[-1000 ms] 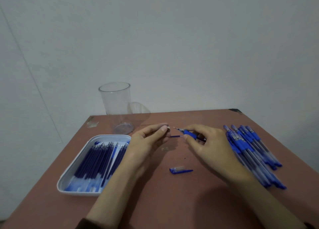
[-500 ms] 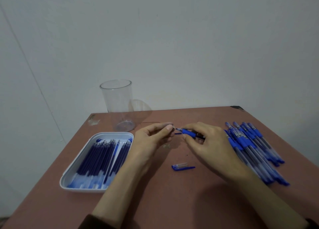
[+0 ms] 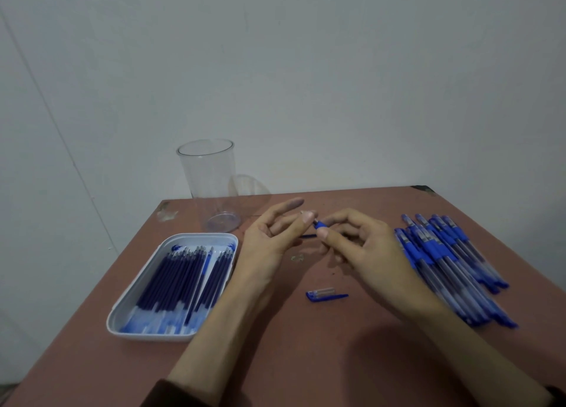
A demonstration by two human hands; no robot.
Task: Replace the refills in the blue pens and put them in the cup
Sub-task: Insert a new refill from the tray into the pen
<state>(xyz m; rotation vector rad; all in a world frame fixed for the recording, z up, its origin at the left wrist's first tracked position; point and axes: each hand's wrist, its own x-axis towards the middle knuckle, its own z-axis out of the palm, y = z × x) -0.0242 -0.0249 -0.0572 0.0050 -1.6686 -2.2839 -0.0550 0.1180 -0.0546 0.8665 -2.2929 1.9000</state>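
Reddish-brown tabletop (image 3: 306,360) is filling the lower half of the view, meeting a plain pale wall (image 3: 306,69) behind. Nearest the viewer, two bare forearms are reaching forward from dark sleeves (image 3: 171,396) at the bottom edge. Just beyond, a loose blue cap (image 3: 324,295) is lying on its side between the arms, seemingly set aside so its pen can be opened. At the near left a white tray (image 3: 144,334) is holding dark blue refills (image 3: 183,278) side by side, within easy reach. Further in, both hands are meeting over the middle of the table and working on one blue pen (image 3: 320,224). The right hand (image 3: 367,247) is curling its fingers and thumb round the pen's blue grip to steady it. The left hand (image 3: 266,241) is pinching the tip end between its thumb and a finger, with another finger sticking out straight. This looks like the tip being unscrewed or screwed back on; which is unclear. A thin blue stick is showing just below the hands, held or lying loose, impossible to tell. To the right a heap of pens (image 3: 450,259) is waiting, overlapping one another. Farthest back on the left a clear cup (image 3: 211,176) is standing upright with no pens in it.
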